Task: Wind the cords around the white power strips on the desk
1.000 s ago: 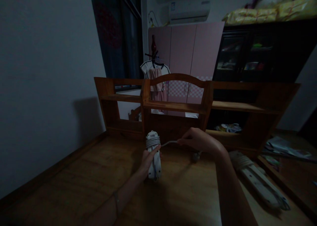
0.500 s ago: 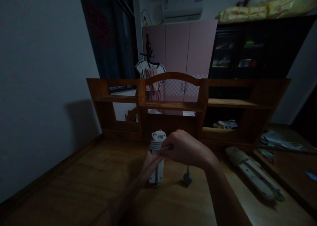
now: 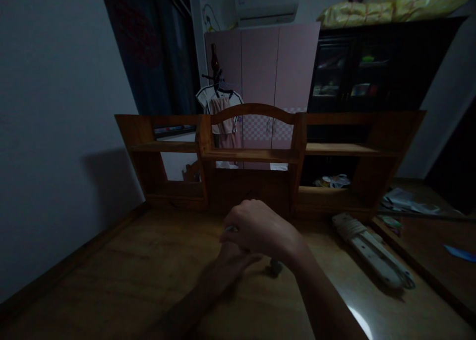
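Observation:
My right hand (image 3: 260, 228) is closed in a pinch above my left hand, on the cord of a white power strip. Only a small pale bit of the power strip (image 3: 231, 229) shows between the fingers; both hands hide the rest. Below and to the left, my left hand (image 3: 230, 265) is closed around the strip, its fingers partly covered and slightly blurred. The cord's grey plug (image 3: 275, 267) rests on the wooden desktop (image 3: 148, 275), just behind my right wrist.
A second white power strip (image 3: 372, 255), wrapped in its own cord, lies at the right. Along the back of the desk stands a low wooden shelf unit (image 3: 253, 155). A wall (image 3: 59, 131) bounds the left side. Papers and plastic (image 3: 407, 202) lie beyond the right edge.
My hands have come together over the power strip, hiding the strip and cord coils that showed before. My right hand has shifted left and partly covers the plug. The view has shifted slightly.

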A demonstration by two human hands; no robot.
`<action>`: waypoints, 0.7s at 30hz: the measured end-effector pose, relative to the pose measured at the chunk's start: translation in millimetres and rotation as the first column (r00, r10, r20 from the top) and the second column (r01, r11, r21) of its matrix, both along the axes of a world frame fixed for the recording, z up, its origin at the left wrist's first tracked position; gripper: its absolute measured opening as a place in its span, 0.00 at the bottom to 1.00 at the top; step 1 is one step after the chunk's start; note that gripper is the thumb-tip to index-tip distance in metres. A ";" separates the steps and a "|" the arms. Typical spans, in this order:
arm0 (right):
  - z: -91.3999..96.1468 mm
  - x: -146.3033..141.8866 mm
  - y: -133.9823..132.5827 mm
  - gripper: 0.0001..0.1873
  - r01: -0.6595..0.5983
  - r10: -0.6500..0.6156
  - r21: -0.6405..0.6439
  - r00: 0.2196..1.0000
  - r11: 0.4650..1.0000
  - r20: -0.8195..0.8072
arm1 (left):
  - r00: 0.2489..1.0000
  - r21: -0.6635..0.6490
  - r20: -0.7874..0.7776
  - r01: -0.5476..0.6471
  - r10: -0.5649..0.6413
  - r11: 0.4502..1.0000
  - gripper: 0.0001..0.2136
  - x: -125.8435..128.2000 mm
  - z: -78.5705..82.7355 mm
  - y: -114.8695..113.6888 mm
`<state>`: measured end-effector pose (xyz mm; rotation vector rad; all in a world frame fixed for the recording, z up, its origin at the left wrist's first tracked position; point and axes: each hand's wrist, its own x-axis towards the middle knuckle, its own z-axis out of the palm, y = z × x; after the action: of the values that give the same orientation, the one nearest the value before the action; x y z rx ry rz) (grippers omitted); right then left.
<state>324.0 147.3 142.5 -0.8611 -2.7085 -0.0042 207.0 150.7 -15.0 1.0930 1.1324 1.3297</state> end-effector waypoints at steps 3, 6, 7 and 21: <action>-1.4 3.5 7.9 0.10 0.059 -0.059 0.023 0.998 0.998 -0.002 | 0.956 0.159 -0.292 0.075 -0.026 0.984 0.11 8.8 2.6 -1.1; -3.9 8.8 17.4 0.10 0.111 -0.110 0.045 0.994 0.993 -0.009 | 0.914 0.220 -0.406 0.122 -0.023 0.968 0.08 14.6 4.2 -1.3; -4.4 10.6 19.9 0.11 0.123 -0.123 0.047 0.992 0.991 -0.010 | 0.912 0.221 -0.408 0.129 -0.029 0.967 0.08 15.6 4.9 -1.4; -6.2 17.4 32.7 0.12 0.130 -0.132 -0.052 0.991 0.990 -0.038 | 0.903 0.196 -0.325 0.353 -0.279 0.915 0.17 19.4 39.4 -15.0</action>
<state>341.4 180.0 136.3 -1.0404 -2.6193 0.0525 226.4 135.6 24.4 1.6313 0.9523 1.0918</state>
